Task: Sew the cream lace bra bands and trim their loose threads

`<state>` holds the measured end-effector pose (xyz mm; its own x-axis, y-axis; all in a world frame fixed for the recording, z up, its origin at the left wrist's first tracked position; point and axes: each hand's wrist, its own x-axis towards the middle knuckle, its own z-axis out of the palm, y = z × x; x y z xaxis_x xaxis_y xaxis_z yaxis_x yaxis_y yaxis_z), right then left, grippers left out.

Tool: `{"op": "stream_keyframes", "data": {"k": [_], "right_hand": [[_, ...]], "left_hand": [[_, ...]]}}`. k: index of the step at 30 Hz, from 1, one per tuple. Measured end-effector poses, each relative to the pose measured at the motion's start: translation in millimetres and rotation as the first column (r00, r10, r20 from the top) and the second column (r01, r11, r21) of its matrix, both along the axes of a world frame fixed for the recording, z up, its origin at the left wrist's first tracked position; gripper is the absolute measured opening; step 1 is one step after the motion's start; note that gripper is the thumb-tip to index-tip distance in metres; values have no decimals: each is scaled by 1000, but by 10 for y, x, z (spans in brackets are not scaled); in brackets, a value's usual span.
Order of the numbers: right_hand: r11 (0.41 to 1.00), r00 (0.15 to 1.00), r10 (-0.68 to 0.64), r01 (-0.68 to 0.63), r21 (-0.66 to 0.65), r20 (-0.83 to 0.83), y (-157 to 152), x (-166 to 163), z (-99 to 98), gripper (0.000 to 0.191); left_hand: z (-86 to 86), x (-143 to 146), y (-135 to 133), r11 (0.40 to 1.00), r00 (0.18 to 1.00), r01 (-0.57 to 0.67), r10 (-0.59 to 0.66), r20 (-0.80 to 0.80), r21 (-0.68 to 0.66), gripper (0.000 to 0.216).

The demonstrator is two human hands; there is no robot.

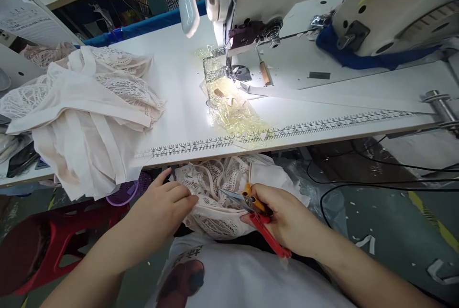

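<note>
A cream lace garment (pixel 218 188) lies bunched on my lap, just below the table's front edge. My left hand (pixel 163 205) pinches its left side with closed fingers. My right hand (pixel 285 219) grips red-and-orange thread snips (pixel 258 214), whose metal blades point left onto the lace, close to my left fingertips.
A white sewing table (pixel 179 97) carries a ruler strip (pixel 287 132) along its front edge. The sewing machine (pixel 287 6) stands at the back right, with yellowish clear film (pixel 234 114) under its lit needle. A pile of lace pieces (pixel 86 112) fills the left. A red stool (pixel 53 241) is lower left.
</note>
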<state>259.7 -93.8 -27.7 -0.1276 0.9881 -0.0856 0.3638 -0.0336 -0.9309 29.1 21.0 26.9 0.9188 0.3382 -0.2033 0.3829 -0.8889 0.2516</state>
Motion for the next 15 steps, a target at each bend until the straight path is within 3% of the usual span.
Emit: {"op": "stream_keyframes", "data": {"k": [6, 10, 13, 15], "right_hand": [[998, 998, -55, 56, -40, 10, -12, -1, -15, 28], [993, 996, -84, 81, -85, -36, -91, 3, -71, 25], [975, 983, -148, 128, -180, -106, -189, 16, -148, 24], [952, 963, -229, 191, -239, -144, -249, 29, -200, 24]], "left_hand": [[-4, -177, 6, 958, 955, -196, 235, 180, -210, 19], [-40, -155, -43, 830, 851, -344, 473, 228, -438, 10], [-103, -74, -83, 741, 762, -329, 575, 300, -586, 7], [-152, 20, -119, 711, 713, -294, 608, 349, -638, 7]]}}
